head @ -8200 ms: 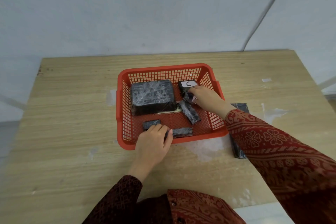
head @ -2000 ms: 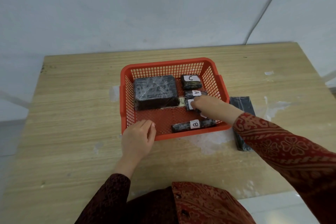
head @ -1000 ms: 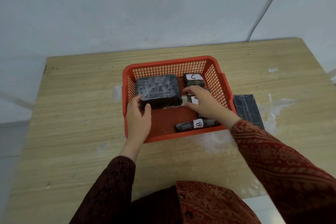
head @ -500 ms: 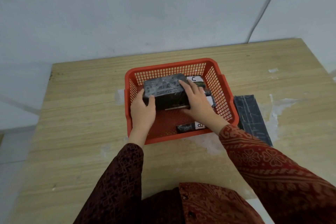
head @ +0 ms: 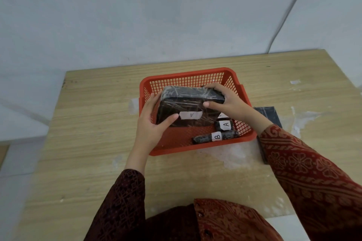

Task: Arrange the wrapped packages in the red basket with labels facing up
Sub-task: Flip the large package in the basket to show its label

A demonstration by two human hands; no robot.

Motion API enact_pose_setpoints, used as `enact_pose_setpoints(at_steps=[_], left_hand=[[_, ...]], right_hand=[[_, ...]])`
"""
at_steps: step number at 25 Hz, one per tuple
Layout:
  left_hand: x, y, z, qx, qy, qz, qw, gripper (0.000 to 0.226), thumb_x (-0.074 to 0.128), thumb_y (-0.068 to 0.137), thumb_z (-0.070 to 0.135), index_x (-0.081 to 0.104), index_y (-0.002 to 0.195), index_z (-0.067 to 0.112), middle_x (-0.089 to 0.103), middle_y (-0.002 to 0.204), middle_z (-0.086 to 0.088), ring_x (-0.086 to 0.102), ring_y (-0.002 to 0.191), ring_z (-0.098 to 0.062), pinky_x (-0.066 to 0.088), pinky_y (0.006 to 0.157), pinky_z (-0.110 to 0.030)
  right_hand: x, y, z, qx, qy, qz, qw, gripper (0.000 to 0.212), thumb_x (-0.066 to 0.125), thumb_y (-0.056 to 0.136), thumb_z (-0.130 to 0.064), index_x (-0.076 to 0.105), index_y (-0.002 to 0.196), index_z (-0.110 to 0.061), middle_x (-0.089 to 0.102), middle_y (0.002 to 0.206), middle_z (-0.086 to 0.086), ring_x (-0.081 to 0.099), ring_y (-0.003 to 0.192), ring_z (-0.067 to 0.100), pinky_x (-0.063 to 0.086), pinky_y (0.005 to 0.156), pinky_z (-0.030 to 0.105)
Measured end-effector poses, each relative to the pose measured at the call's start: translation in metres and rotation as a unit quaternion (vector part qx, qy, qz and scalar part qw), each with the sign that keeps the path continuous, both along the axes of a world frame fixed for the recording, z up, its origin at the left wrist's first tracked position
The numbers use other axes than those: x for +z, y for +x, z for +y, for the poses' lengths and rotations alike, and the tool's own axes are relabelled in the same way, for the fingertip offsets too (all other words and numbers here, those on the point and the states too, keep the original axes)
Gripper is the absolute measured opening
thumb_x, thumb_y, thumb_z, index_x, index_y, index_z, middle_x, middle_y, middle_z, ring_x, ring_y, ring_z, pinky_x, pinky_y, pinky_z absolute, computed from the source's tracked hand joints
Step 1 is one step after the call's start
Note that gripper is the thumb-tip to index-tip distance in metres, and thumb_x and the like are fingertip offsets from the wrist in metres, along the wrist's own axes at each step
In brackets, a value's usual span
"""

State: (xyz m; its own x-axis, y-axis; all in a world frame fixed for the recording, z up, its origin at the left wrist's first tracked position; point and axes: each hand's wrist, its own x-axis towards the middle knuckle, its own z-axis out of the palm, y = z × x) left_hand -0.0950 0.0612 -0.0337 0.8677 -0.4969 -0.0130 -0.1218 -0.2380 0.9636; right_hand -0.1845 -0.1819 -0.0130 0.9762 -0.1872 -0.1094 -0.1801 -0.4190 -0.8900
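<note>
We count three packages in the red basket [head: 242,139] — two small, one large. Left hand [head: 151,123] and right hand [head: 228,101] both grip the large package [head: 188,105], tilted on edge, label toward us.

Flat dark package [head: 267,112] behind sleeve [head: 305,164]

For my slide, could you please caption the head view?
Both hands tilt the large wrapped package over the red basket, label showing.

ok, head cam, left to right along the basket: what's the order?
Left hand → big package, held tilted in both hands → right hand → flat dark package on the table, outside the basket.
</note>
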Motion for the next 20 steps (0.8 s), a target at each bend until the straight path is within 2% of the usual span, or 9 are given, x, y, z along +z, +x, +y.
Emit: enact_pose_setpoints(at_steps=[2,4,7,8,11,13,15,18,20], left_hand=[[-0.003,0.002,0.003,-0.011,-0.028,0.043,0.999,0.07,0.076,0.068,0.047,0.049,0.132,0.039,0.057,0.135,0.007,0.052,0.125,-0.009,0.049,0.1,-0.032],[-0.004,0.001,0.005,-0.019,-0.04,0.063,0.997,0.067,0.074,0.071,0.043,0.051,0.133,0.033,0.061,0.13,0.004,0.057,0.118,-0.007,0.052,0.094,-0.025],[-0.002,-0.001,0.005,-0.006,-0.051,0.076,0.996,0.065,0.074,0.07,0.041,0.053,0.131,0.031,0.063,0.125,0.005,0.06,0.112,-0.005,0.054,0.084,-0.018],[0.001,0.0,0.004,0.004,-0.055,0.077,0.995,0.065,0.076,0.07,0.04,0.053,0.13,0.032,0.065,0.122,0.006,0.062,0.109,-0.004,0.055,0.082,-0.018],[0.017,0.01,-0.002,0.082,-0.104,0.095,0.987,0.062,0.081,0.067,0.037,0.055,0.123,0.03,0.068,0.112,0.003,0.066,0.101,-0.009,0.056,0.082,-0.026],[0.029,0.016,-0.01,0.142,-0.166,0.128,0.967,0.055,0.084,0.064,0.035,0.06,0.111,0.021,0.069,0.108,0.0,0.067,0.1,-0.016,0.055,0.085,-0.035],[0.038,0.019,-0.018,0.162,-0.195,0.153,0.955,0.042,0.082,0.07,0.028,0.062,0.105,0.018,0.072,0.104,-0.002,0.068,0.1,-0.021,0.053,0.092,-0.042],[0.045,0.024,-0.021,0.087,-0.125,0.126,0.98,0.041,0.082,0.069,0.032,0.064,0.103,0.017,0.073,0.101,-0.003,0.07,0.094,-0.021,0.054,0.09,-0.044],[0.049,0.026,-0.021,-0.008,-0.05,0.104,0.993,0.049,0.081,0.064,0.041,0.064,0.104,0.018,0.074,0.097,0.002,0.071,0.09,-0.013,0.055,0.087,-0.039]], right_hand=[[-0.002,0.0,0.002,-0.003,-0.006,0.016,1.0,0.049,0.064,0.077,-0.052,0.048,0.12,-0.034,0.056,0.107,-0.011,0.062,0.091,0.006,0.051,0.07,0.016],[-0.004,-0.002,0.006,-0.001,-0.007,0.03,1.0,0.054,0.061,0.075,-0.058,0.048,0.12,-0.032,0.057,0.108,-0.012,0.062,0.089,0.005,0.05,0.071,0.017],[-0.006,-0.003,0.006,0.003,-0.006,0.059,0.998,0.056,0.061,0.078,-0.059,0.05,0.123,-0.028,0.056,0.118,-0.008,0.061,0.095,0.01,0.05,0.082,0.03],[-0.004,-0.003,0.006,0.007,0.005,0.066,0.998,0.055,0.061,0.078,-0.06,0.051,0.122,-0.028,0.058,0.115,-0.008,0.063,0.093,0.011,0.05,0.082,0.031],[0.009,-0.003,0.008,0.025,0.051,0.07,0.996,0.052,0.058,0.077,-0.059,0.056,0.117,-0.025,0.064,0.103,-0.009,0.069,0.09,0.008,0.056,0.078,0.029],[0.013,-0.002,0.016,0.043,0.063,0.083,0.994,0.053,0.054,0.081,-0.056,0.054,0.12,-0.02,0.066,0.106,-0.006,0.069,0.095,0.009,0.058,0.082,0.031],[0.013,-0.003,0.026,0.084,0.051,0.112,0.989,0.057,0.051,0.086,-0.053,0.045,0.131,-0.019,0.063,0.117,-0.006,0.065,0.1,0.004,0.055,0.086,0.026],[0.016,-0.002,0.035,0.088,0.078,0.104,0.988,0.071,0.054,0.086,-0.049,0.02,0.145,-0.033,0.051,0.128,-0.008,0.057,0.108,0.001,0.05,0.089,0.021],[0.022,0.002,0.032,0.057,0.116,0.069,0.989,0.074,0.057,0.086,-0.042,0.016,0.147,-0.032,0.053,0.123,-0.01,0.059,0.107,-0.002,0.053,0.088,0.019]])
